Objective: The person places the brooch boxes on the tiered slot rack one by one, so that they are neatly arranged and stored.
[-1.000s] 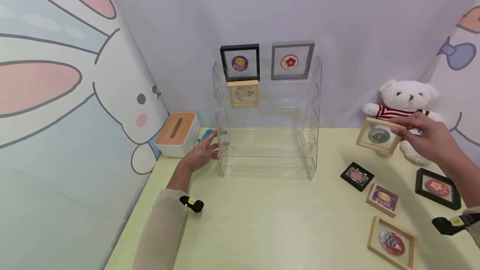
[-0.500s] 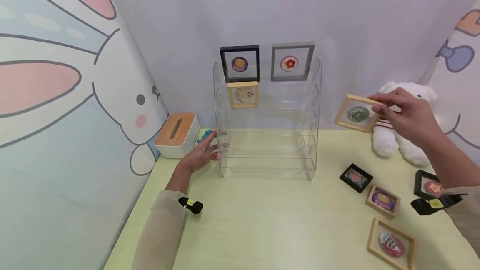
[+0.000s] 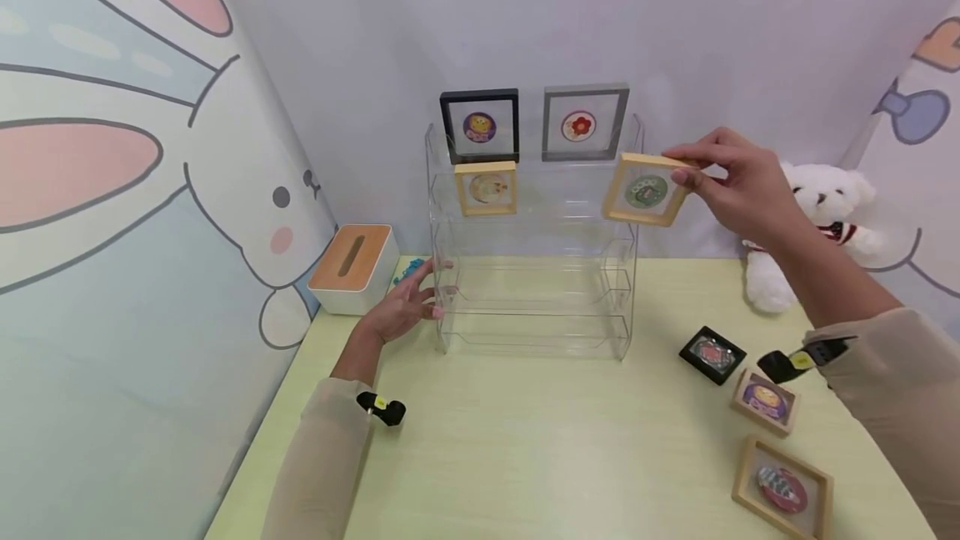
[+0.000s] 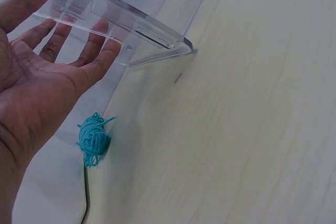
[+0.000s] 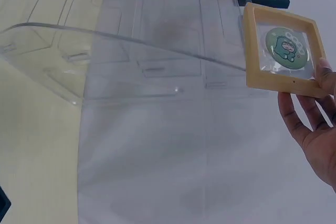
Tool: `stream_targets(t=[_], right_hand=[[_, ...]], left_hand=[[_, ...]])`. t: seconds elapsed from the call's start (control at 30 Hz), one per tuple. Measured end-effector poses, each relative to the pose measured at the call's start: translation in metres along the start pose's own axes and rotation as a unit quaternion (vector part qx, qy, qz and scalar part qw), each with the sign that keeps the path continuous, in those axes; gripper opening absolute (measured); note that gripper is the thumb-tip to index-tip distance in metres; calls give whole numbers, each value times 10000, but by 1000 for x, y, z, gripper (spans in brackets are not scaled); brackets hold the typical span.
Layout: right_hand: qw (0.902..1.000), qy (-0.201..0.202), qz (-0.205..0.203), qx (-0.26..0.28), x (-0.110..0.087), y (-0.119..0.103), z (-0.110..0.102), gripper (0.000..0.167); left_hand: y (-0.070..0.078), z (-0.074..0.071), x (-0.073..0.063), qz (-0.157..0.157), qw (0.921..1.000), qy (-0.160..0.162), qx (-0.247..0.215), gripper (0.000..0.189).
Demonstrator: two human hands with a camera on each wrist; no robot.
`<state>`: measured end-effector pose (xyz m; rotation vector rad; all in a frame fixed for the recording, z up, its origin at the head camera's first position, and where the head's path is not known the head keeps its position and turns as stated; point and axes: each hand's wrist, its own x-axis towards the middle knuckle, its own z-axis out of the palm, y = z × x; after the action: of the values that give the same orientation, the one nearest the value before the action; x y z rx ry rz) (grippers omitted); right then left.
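My right hand (image 3: 738, 182) pinches a light wood picture frame (image 3: 647, 192) by its edge, thumb on the front. The frame holds a round green badge and overlaps the right side of a clear acrylic display rack (image 3: 536, 315). In the right wrist view, the same wood frame (image 5: 286, 83) is tilted beside the rack's clear side panel. My left hand (image 3: 401, 311) rests at the rack's left side with loosely spread fingers (image 4: 97, 66) at the panel. A black frame (image 3: 482, 158) and a grey frame (image 3: 585, 157) stand on the top tier, a small wood frame (image 3: 487, 212) one tier below.
At right on the table (image 3: 525, 440) lie a small black frame (image 3: 712, 355), a small wood frame (image 3: 767, 401) and a larger one (image 3: 782, 488). A white teddy bear (image 3: 768, 282) sits behind. At left are a tissue box (image 3: 352, 273) and blue yarn (image 4: 94, 140).
My right hand has carried the wood frame with the green badge leftward and up, from in front of the teddy bear to the rack's right side. The left hand has stayed put.
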<state>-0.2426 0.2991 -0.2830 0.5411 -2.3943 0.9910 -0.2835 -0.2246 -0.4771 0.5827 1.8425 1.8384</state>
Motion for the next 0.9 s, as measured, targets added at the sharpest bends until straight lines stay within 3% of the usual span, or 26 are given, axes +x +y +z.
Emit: stream_targets(t=[0.37,0.9], right_hand=[[9995,44,-316,40,39,-28,37,29],[9994,-254,-22,-248,65,-40,71,30]], left_hand=[[1,0,0,-4,10000,13,39,93],[2,1,0,-38,10000,31,-41,93]])
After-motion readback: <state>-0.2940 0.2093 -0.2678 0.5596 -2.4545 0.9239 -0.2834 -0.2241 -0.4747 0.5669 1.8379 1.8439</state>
